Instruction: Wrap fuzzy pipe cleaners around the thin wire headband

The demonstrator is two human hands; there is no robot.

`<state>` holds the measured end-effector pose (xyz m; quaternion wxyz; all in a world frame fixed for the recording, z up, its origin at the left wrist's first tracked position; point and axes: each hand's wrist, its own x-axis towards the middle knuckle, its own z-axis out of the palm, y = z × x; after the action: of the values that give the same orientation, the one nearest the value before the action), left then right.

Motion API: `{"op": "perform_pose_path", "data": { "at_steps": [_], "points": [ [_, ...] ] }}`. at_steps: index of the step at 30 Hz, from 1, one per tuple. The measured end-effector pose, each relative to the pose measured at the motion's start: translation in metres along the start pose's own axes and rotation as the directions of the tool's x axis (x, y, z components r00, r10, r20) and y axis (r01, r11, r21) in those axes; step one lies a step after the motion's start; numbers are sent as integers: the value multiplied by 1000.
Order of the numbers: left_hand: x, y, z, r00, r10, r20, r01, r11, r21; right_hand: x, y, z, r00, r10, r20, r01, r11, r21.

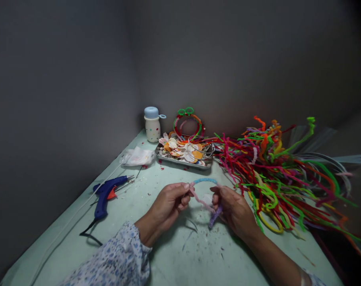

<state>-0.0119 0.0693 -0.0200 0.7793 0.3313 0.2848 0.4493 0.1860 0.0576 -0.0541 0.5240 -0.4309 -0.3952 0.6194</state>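
Between my two hands is a curved band wrapped in fuzzy pipe cleaner, light blue across its top, with a purple stretch below my right hand. My left hand pinches the band at its pink part, thumb against fingers. A loose pink pipe cleaner runs from there down toward my right hand. The fingers of my right hand are curled closed around the other side of the band. Part of the band is hidden behind those fingers.
A blue glue gun lies at left beside a white cable. Behind are a plastic bag, a lidded bottle, a metal tray of flower-shaped pieces and colourful hoops. Many pipe cleaners heap at right.
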Motion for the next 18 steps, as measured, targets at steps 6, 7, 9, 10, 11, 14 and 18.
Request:
{"op": "perform_pose_path", "data": {
  "at_steps": [6, 7, 9, 10, 11, 14, 18],
  "points": [
    [3, 6, -3, 994, 80, -68, -90, 982, -165, 3, 0, -3, 998, -60, -2, 56, 942, -330],
    [3, 7, -4, 992, 100, -79, -114, 975, -190, 3, 0, -3, 998, -64, 11, 63, 920, -388],
    [5, 9, -7, 985, 139, -106, -160, 959, -233, 3, 1, -2, 996, -80, 48, 93, 869, -485],
    [6, 10, -8, 981, 151, -121, -177, 952, -249, 3, 1, -3, 993, -94, 66, 114, 842, -528],
    [7, 10, -10, 978, 160, -136, -191, 946, -262, 4, 2, -3, 991, -110, 76, 134, 814, -565],
    [9, 11, -13, 969, 173, -178, -219, 934, -282, 4, 4, -6, 988, -140, 68, 152, 773, -616],
    [10, 10, -13, 965, 178, -193, -229, 931, -285, 3, 4, -8, 992, -108, 66, 125, 772, -623]
  ]
}}
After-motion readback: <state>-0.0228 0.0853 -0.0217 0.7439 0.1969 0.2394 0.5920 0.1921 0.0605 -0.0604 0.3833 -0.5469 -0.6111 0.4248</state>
